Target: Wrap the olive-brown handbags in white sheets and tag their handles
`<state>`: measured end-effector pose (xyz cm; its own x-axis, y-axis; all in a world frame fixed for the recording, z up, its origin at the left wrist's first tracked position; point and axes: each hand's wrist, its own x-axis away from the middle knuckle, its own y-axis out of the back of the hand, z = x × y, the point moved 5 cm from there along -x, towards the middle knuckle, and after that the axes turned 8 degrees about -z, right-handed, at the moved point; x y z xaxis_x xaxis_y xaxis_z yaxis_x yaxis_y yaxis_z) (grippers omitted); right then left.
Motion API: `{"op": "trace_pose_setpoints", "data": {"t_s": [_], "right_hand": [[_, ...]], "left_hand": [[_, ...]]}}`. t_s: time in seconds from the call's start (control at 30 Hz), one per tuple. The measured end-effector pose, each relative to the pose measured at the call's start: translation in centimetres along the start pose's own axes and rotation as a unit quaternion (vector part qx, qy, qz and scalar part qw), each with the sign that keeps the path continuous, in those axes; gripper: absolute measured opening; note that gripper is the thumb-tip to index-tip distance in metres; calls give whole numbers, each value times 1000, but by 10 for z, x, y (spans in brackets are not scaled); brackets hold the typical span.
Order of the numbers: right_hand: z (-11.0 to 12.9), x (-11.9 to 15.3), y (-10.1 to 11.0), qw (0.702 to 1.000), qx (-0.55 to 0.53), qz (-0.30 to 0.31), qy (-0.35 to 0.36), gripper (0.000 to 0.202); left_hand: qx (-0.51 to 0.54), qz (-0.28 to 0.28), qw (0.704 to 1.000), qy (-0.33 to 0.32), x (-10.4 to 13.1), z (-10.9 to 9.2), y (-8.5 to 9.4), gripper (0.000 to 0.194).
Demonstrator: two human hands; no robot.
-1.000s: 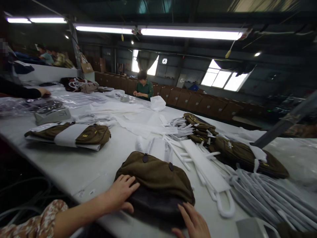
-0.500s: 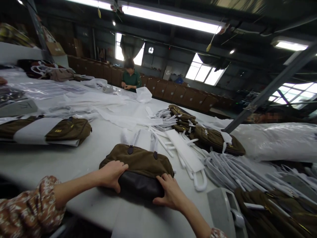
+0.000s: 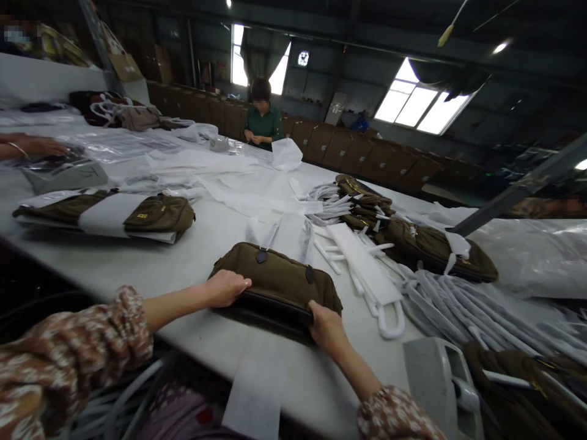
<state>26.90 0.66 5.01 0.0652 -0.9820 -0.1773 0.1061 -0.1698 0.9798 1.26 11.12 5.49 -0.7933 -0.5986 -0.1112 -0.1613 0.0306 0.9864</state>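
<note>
An olive-brown bag with a dark lower part lies on the white table in front of me, its wrapped handles pointing away. My left hand grips its left side, fingers closed with the thumb on top. On the right side my right hand pinches the edge where the brown fabric meets the dark part. A white paper strip runs from under the bag over the table's near edge.
A brown bag with a white band lies left. Wrapped handles, stacked brown bags and a grey tape dispenser stand right. A person in green works at the far side; another person's hand shows at left.
Both hands have gone from spread fingers on the bag to a closed grip on its sides. The bag's dark part now shows less. The view has shifted, revealing more of the paper strip.
</note>
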Motion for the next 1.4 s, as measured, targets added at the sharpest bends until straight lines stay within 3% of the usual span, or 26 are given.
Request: {"op": "trace_pose_setpoints", "data": {"t_s": [0.1, 0.2, 0.37, 0.47, 0.6, 0.77, 0.87, 0.97, 1.03, 1.1, 1.2, 1.3, 1.4], "right_hand": [[-1, 1, -16, 999, 7, 6, 32, 12], [-6, -2, -15, 997, -2, -1, 71, 18], [-12, 9, -20, 980, 7, -103, 170, 35], [-15, 20, -32, 978, 18, -131, 159, 42], [-13, 25, -39, 982, 48, -102, 149, 42], [-5, 41, -32, 981, 71, -101, 152, 59], [1, 60, -28, 977, 81, -118, 155, 64], [8, 69, -17, 972, 86, -147, 164, 62], [13, 62, -7, 973, 64, -142, 172, 52], [22, 46, 3, 976, 27, -124, 177, 28], [36, 16, 11, 980, -18, -122, 157, 31], [44, 0, -2, 988, -41, -98, 110, 34], [45, -1, -24, 994, -63, -29, 79, 44]], "left_hand": [[-12, -2, 1000, -3, 6, 7, -15, 26], [-25, -18, 999, -17, 11, 15, -13, 26], [-44, -34, 998, -19, 24, 22, -21, 24], [-57, -39, 998, -5, 29, 18, -33, 28], [-69, -38, 997, -26, 30, 10, -33, 35], [-100, -11, 991, -87, 44, -2, -29, 73], [-116, 24, 990, -82, 51, -5, -35, 95], [-115, 55, 989, -69, 50, -6, -41, 105], [-107, 69, 990, -68, 48, -7, -44, 106], [-95, 77, 990, -66, 47, -6, -47, 105], [-78, 78, 992, -61, 48, -4, -48, 105], [-53, 89, 993, -48, 46, -7, -40, 102], [-12, 61, 997, -43, 30, -22, -15, 85]]}}
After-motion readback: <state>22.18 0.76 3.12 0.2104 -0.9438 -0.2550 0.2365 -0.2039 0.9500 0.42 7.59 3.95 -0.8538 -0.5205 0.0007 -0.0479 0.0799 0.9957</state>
